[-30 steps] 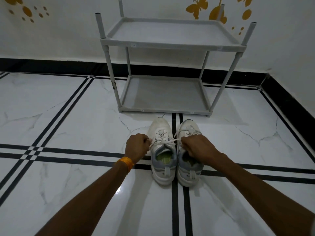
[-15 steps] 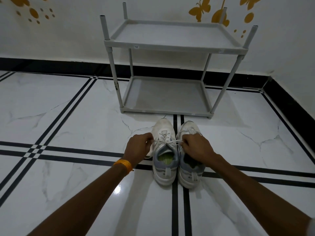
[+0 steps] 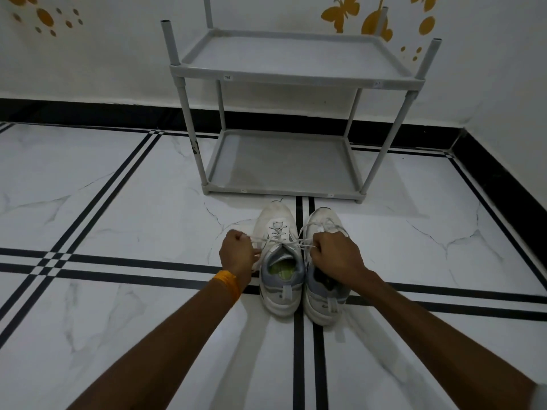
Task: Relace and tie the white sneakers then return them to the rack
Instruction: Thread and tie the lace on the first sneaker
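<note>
In front of the grey two-tier plastic rack (image 3: 284, 161), two white lace-up sneakers (image 3: 281, 261) are sitting side by side. The left hand (image 3: 238, 251) and right hand (image 3: 334, 255) are each gripping an end of the white lace (image 3: 276, 239), pulling it taut across the left shoe.

Two sneakers side by side on floor (image 3: 118, 291), toes toward 12 o'clock: left sneaker (image 3: 279, 261), right sneaker (image 3: 324, 285) touching it at 3 o'clock. Rack (image 3: 284, 75) just beyond the toes at 12, against wall (image 3: 118, 60), both shelves bare. Left hand (image 3: 238, 251) at 9 of left sneaker, right hand (image 3: 336, 254) over right sneaker; lace (image 3: 278, 241) stretched between them.
</note>
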The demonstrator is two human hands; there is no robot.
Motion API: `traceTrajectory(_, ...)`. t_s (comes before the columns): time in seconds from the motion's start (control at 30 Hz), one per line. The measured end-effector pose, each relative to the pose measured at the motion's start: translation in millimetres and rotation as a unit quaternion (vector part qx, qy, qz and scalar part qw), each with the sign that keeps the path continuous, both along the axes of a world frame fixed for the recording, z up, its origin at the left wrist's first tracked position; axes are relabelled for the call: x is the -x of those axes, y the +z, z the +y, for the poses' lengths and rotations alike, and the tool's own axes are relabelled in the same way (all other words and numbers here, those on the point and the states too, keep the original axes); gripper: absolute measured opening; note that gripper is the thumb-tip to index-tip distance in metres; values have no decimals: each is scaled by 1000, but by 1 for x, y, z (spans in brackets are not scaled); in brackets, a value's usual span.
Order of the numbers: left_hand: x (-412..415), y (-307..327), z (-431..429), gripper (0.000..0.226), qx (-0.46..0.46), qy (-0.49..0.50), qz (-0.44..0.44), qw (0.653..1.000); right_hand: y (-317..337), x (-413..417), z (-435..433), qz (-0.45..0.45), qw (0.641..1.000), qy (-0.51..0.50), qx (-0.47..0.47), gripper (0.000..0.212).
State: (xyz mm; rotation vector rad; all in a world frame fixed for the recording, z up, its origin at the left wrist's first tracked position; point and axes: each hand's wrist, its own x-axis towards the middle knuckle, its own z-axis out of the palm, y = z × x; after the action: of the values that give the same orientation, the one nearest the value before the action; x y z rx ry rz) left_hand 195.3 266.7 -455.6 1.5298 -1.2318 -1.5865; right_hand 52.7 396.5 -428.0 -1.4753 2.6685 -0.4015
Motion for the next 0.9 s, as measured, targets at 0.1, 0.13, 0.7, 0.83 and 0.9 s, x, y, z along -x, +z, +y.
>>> traceTrajectory(0.1, -10, 9, -11, 24, -292, 43, 127, 947, -2, 1, 0, -1, 1000, -18, -18, 24)
traceTrajectory(0.13, -18, 11, -16, 21, -316, 1, 116, 942, -3, 1, 0, -7, 999, -28, -29, 23)
traceTrajectory(0.7, -27, 18, -20, 44, -420, 102, 177, 884, -4, -5, 10, 101, 992, 64, -49, 43)
traceTrajectory(0.83, -30, 16, -19, 43, -416, 108, 193, 882, -10, -1, 8, 107, 991, 69, -42, 43)
traceTrajectory(0.9, -30, 11, -18, 42, -409, 118, 203, 882, -7, -3, 7, 114, 991, 62, -39, 42)
